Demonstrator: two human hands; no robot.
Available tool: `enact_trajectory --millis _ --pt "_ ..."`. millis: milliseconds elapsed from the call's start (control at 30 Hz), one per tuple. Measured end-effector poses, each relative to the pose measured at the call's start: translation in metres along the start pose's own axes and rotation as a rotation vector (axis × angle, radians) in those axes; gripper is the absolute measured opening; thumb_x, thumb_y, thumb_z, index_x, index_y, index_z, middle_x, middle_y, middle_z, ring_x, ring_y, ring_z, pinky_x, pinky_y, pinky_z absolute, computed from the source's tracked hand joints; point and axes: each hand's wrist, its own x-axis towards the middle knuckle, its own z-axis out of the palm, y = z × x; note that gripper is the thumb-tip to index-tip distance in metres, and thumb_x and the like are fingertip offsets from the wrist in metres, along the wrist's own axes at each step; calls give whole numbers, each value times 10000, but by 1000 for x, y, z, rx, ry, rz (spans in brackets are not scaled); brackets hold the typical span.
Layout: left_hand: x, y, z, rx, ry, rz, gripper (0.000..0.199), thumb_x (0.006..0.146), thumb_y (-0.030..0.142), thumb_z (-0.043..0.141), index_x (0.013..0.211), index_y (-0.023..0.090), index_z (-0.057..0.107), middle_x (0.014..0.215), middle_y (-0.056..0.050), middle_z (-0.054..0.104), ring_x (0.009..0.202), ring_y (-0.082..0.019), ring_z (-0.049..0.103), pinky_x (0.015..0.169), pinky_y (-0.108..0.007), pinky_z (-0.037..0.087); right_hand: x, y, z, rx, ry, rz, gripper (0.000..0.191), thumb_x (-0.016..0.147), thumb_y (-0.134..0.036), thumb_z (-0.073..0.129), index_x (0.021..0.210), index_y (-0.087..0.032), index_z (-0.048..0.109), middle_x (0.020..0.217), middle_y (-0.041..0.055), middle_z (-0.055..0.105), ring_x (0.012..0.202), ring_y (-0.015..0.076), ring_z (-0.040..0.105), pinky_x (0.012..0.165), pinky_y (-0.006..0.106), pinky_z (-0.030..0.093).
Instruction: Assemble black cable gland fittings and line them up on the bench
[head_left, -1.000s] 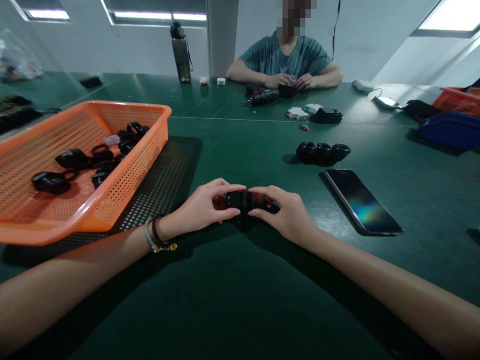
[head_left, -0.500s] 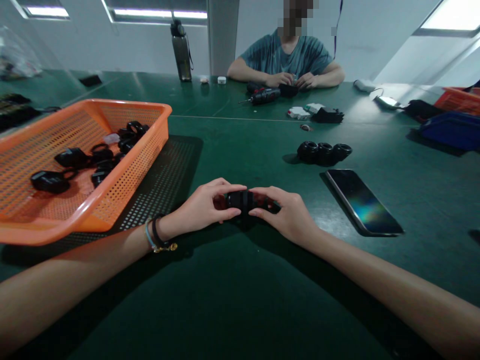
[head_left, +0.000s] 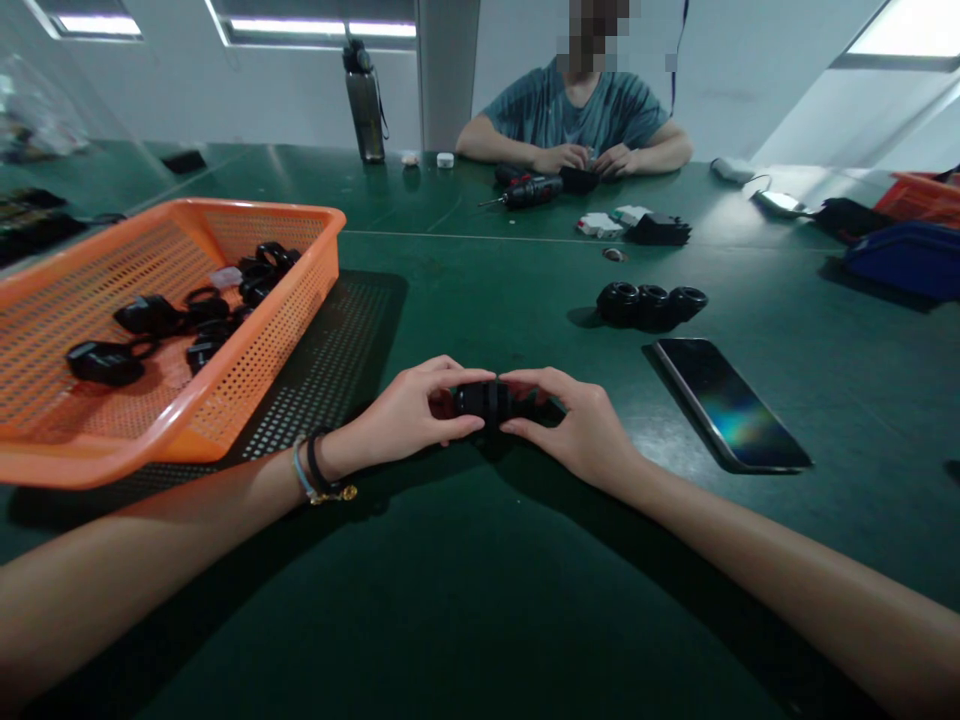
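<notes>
Between my hands, low over the green table (head_left: 465,600), is a small black cylindrical part (head_left: 474,399) with a ring (head_left: 495,402) at its right end. My left hand (head_left: 416,405) pinches the cylinder's left portion between thumb and fingers. My right hand (head_left: 577,420) closes its thumb and fingertips on the ring end. Fingers cover part of the piece, so its exact kind cannot be made out. Beyond my right hand stand several black round parts (head_left: 651,304) with open tops, close together in a row.
An orange basket (head_left: 262,400) holding several black parts stands at the left. A phone (head_left: 727,405) lies to the right. Farther back are a power drill (head_left: 529,190), a bottle (head_left: 364,105), a blue bin (head_left: 904,260) and a person (head_left: 577,120) seated opposite.
The view has shifted very slightly. Both hands keep their grip on the black part, with hardly any movement of the fingers.
</notes>
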Motion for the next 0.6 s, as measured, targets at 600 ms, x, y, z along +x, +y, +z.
enact_trajectory --millis 600 --pt "0 0 1 -39 -2 -8 415 782 278 632 1184 190 581 1034 -37 504 615 -71 584 497 -198 516 1 -1 -1 3 -19 25 263 723 -207 710 983 -225 671 851 21 710 757 180 656 696 331 536"
